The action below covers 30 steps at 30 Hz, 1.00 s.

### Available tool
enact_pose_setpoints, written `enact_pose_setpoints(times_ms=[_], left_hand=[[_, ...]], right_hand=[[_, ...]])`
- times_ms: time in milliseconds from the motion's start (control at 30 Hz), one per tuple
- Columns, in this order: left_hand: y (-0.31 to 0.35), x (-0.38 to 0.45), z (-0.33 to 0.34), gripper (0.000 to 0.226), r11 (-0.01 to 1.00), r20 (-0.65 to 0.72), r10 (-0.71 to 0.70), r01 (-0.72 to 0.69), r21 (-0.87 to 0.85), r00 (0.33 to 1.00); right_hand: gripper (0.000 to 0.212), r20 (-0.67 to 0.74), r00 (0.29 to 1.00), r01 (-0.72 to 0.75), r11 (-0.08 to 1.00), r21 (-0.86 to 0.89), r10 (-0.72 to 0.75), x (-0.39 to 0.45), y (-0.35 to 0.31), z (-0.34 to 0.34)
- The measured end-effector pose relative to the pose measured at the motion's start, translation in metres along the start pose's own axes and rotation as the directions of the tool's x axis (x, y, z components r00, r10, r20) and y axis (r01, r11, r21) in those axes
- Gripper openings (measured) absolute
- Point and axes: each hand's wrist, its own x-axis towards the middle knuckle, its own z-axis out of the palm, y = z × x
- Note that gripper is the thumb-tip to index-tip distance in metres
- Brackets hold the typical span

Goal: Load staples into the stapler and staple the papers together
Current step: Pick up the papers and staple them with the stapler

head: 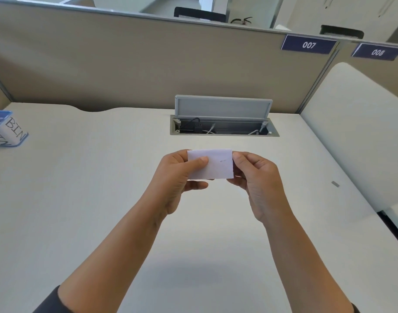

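Both hands (216,177) around small papers (212,164)

Two hands: left hand (178,175), right hand (256,177). One small stack of white papers (212,164), sheet count not tellable. One bench (103,199). One container marked "BIN" (7,129). One open cable hatch (222,118). Two number plates: "007" (308,44) and "008" (377,52). One small grey strip (335,184).
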Motion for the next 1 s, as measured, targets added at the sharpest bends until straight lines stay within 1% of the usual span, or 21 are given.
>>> enact_pose_setpoints(times_ms=[67,133,267,333,433,567,667,767,867,1000], left_hand=[[-0.002,0.0,0.003,0.006,1.0,-0.001,-0.011,0.011,0.001,1.0],[-0.004,-0.001,0.009,0.005,0.999,0.002,-0.03,0.03,-0.026,1.0],[-0.005,-0.001,0.021,0.01,0.977,0.052,-0.072,0.081,-0.2,0.996],[-0.005,-0.002,0.028,0.017,0.961,0.029,-0.084,0.089,-0.26,0.996],[-0.004,-0.006,0.036,0.02,0.953,-0.011,-0.089,0.082,-0.293,0.996],[-0.004,-0.014,0.038,0.018,0.952,-0.097,-0.056,0.024,-0.305,0.994],[-0.006,-0.023,0.035,0.014,0.967,-0.171,-0.026,-0.019,-0.256,0.985],[-0.003,-0.033,0.022,0.016,0.976,-0.258,0.015,-0.07,-0.204,0.966],[0.002,-0.038,0.004,0.01,0.975,-0.347,0.045,-0.116,-0.187,0.937],[0.006,-0.041,-0.026,0.007,0.977,-0.405,0.052,-0.13,-0.168,0.913]], right_hand=[[0.022,0.006,1.0,0.009,1.0,-0.012,-0.009,-0.003,0.0,-0.003],[0.023,0.013,0.999,0.043,0.997,-0.061,-0.042,-0.003,0.0,-0.009],[0.024,-0.003,0.999,0.042,0.998,-0.048,-0.042,0.004,0.0,-0.024],[0.026,0.015,1.0,0.022,0.999,-0.031,-0.021,0.008,-0.003,-0.03],[0.027,0.041,0.999,0.025,0.999,-0.023,-0.024,0.013,-0.004,-0.036],[0.025,0.09,0.996,0.027,0.999,-0.037,-0.023,0.017,0.0,-0.037],[0.023,0.144,0.99,0.013,1.0,-0.025,-0.009,0.019,0.002,-0.03],[0.025,0.192,0.981,0.002,0.999,-0.034,0.004,0.019,0.003,-0.014],[0.025,0.231,0.973,0.008,0.999,-0.038,0.001,0.02,0.005,0.003],[0.023,0.242,0.97,0.006,0.999,-0.043,0.005,0.021,0.009,0.033]])
